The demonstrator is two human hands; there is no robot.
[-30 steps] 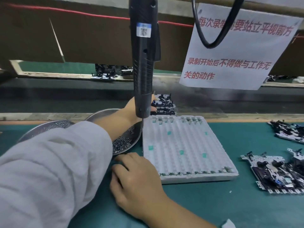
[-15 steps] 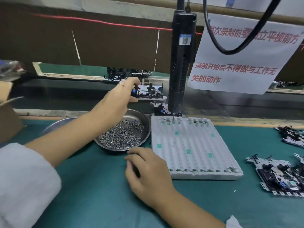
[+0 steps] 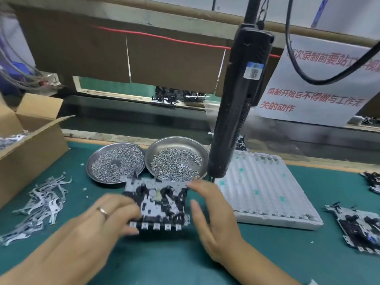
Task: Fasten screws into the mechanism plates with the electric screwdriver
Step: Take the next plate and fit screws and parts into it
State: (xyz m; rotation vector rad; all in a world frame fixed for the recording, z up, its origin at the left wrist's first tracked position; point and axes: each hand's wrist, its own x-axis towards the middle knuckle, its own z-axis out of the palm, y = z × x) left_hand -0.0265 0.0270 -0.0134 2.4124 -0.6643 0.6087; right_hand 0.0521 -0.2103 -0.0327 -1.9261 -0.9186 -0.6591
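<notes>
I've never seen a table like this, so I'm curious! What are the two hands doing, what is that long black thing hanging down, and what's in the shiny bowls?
The camera sits on a person's head, looking down at a green worktable. The left hand and right hand are on either side of a mechanism plate; the picture is too blurry to show how tightly they hold it. The long black thing is an electric screwdriver, hanging with nobody holding it. Both metal dishes hold small screws. A white tray lies to the right.
</notes>
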